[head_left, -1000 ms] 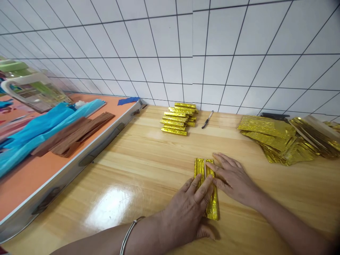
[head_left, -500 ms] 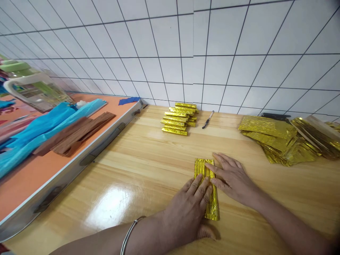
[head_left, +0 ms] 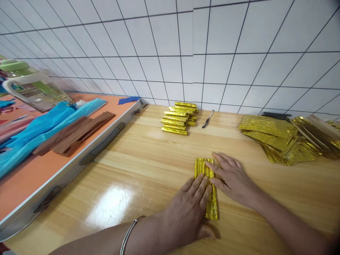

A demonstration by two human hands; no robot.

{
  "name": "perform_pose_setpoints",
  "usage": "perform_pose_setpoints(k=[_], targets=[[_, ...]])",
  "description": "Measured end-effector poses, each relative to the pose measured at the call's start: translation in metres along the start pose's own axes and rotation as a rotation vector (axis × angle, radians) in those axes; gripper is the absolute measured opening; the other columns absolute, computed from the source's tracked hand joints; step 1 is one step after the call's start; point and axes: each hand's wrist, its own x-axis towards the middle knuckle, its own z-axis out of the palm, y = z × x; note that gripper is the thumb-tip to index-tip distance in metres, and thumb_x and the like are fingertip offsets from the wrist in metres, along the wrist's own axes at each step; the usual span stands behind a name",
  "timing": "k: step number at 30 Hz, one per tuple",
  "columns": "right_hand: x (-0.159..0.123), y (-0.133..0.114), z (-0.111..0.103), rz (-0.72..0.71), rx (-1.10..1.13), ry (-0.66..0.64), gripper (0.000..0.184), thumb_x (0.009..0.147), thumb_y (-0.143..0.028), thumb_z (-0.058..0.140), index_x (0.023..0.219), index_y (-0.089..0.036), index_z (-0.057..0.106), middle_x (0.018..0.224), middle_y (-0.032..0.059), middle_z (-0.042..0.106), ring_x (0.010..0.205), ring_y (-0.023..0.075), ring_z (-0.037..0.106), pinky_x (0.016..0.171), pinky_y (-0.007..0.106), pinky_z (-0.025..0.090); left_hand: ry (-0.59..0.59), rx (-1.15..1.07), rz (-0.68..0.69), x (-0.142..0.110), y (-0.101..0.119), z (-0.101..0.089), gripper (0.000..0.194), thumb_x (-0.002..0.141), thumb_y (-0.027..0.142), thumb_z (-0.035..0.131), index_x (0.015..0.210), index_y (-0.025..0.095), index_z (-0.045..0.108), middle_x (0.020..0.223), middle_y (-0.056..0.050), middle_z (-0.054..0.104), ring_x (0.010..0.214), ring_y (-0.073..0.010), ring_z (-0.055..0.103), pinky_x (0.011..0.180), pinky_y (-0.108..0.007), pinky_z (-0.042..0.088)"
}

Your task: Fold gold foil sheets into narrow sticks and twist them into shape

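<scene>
A strip of gold foil paper [head_left: 211,207] with lengthwise creases lies flat on the wooden table, its long side pointing away from me. Across its middle my left hand [head_left: 187,207] lies palm down, fingers stretched out and pressing on the foil, thumb on the tabletop. At the strip's right edge rests my right hand [head_left: 233,179], fingers spread; its index finger and thumb touch the foil while the other fingers lie beside it on the wood. Part of the strip is hidden under my left hand.
Folded gold foil bars [head_left: 177,118] are piled by the tiled wall [head_left: 170,39]. A pen [head_left: 208,119] lies to their right. Flat gold foil sheets [head_left: 268,129] are stacked at right. On the raised orange surface [head_left: 87,141] at left are blue crepe paper [head_left: 50,120] and brown crepe paper [head_left: 82,134].
Hardly anything differs. Both hands stay on the foil strip, with my left fingers shifted very slightly.
</scene>
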Motion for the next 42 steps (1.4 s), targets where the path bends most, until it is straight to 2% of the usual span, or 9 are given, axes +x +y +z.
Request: perform_pose_setpoints(k=[7, 13, 20, 27, 32, 35, 37, 39, 42], targets=[[0.003, -0.003, -0.002, 0.001, -0.006, -0.020, 0.049, 0.091, -0.047, 0.034, 0.136, -0.028, 0.040, 0.147, 0.0101, 0.028, 0.133, 0.0313, 0.022, 0.100, 0.052, 0.028, 0.002, -0.002, 0.011, 0.001, -0.001, 0.000, 0.091, 0.082, 0.071, 0.015, 0.142, 0.002, 0.020, 0.147, -0.020, 0.016, 0.137, -0.0324, 0.008, 0.113, -0.042, 0.007], [0.001, 0.000, -0.001, -0.006, 0.020, -0.017, 0.055, 0.087, -0.048, 0.042, 0.137, -0.026, 0.038, 0.147, 0.0100, 0.028, 0.134, 0.0306, 0.022, 0.102, 0.051, 0.026, -0.001, 0.011, 0.010, -0.001, 0.000, 0.001, 0.090, 0.083, 0.070, 0.015, 0.142, 0.003, 0.019, 0.148, -0.020, 0.014, 0.138, -0.0325, 0.005, 0.113, -0.043, 0.006], [0.003, 0.003, 0.003, 0.074, 0.039, 0.019, 0.055, 0.087, -0.040, 0.043, 0.138, -0.024, 0.034, 0.146, 0.0087, 0.032, 0.131, 0.0266, 0.028, 0.101, 0.047, 0.029, -0.011, -0.019, 0.021, -0.001, -0.001, 0.007, 0.087, 0.086, 0.067, 0.017, 0.142, 0.001, 0.015, 0.148, -0.022, 0.007, 0.137, -0.0356, -0.001, 0.112, -0.046, 0.005], [0.015, 0.008, 0.006, 0.166, 0.003, 0.086, 0.048, 0.087, -0.038, 0.042, 0.133, -0.024, 0.043, 0.139, 0.0075, 0.043, 0.122, 0.0287, 0.037, 0.093, 0.047, 0.035, -0.014, -0.039, 0.021, -0.002, -0.001, 0.006, 0.088, 0.084, 0.069, 0.018, 0.142, 0.002, 0.017, 0.148, -0.022, 0.007, 0.137, -0.0352, 0.000, 0.112, -0.046, 0.007], [0.035, 0.025, 0.008, 0.206, 0.056, 0.203, 0.043, 0.089, -0.036, 0.039, 0.126, -0.018, 0.051, 0.129, 0.0124, 0.052, 0.115, 0.0306, 0.044, 0.091, 0.051, 0.037, -0.011, -0.024, 0.017, -0.003, 0.000, 0.004, 0.088, 0.084, 0.069, 0.017, 0.141, 0.002, 0.020, 0.148, -0.022, 0.009, 0.137, -0.0352, 0.002, 0.112, -0.046, 0.009], [0.032, 0.020, 0.006, 0.135, 0.115, 0.239, 0.042, 0.093, -0.031, 0.030, 0.126, -0.014, 0.051, 0.129, 0.0109, 0.053, 0.120, 0.0223, 0.044, 0.101, 0.041, 0.035, 0.003, -0.012, 0.020, -0.004, 0.001, 0.004, 0.088, 0.084, 0.069, 0.018, 0.141, 0.001, 0.020, 0.148, -0.023, 0.010, 0.137, -0.0359, 0.004, 0.112, -0.046, 0.010], [0.024, 0.009, 0.003, -0.044, 0.195, 0.229, 0.042, 0.094, -0.031, 0.032, 0.128, -0.014, 0.049, 0.135, 0.0092, 0.048, 0.128, 0.0195, 0.036, 0.107, 0.038, 0.029, 0.017, -0.005, 0.030, -0.004, 0.001, 0.003, 0.087, 0.085, 0.068, 0.020, 0.140, 0.001, 0.021, 0.147, -0.023, 0.014, 0.137, -0.0360, 0.005, 0.112, -0.046, 0.010], [0.015, -0.003, 0.002, -0.230, 0.221, 0.086, 0.046, 0.093, -0.035, 0.036, 0.135, -0.017, 0.040, 0.142, 0.0079, 0.039, 0.133, 0.0204, 0.027, 0.110, 0.040, 0.024, 0.031, 0.001, 0.036, -0.003, 0.001, 0.002, 0.086, 0.085, 0.067, 0.022, 0.139, 0.000, 0.024, 0.146, -0.023, 0.020, 0.137, -0.0361, 0.006, 0.112, -0.046, 0.009], [0.010, -0.011, 0.003, -0.304, 0.235, -0.089, 0.053, 0.093, -0.040, 0.035, 0.142, -0.020, 0.027, 0.147, 0.0068, 0.028, 0.136, 0.0219, 0.022, 0.111, 0.044, 0.021, 0.047, -0.008, 0.030, -0.001, 0.000, 0.000, 0.085, 0.084, 0.067, 0.026, 0.138, 0.001, 0.028, 0.143, -0.023, 0.026, 0.137, -0.0364, 0.008, 0.113, -0.046, 0.009]])
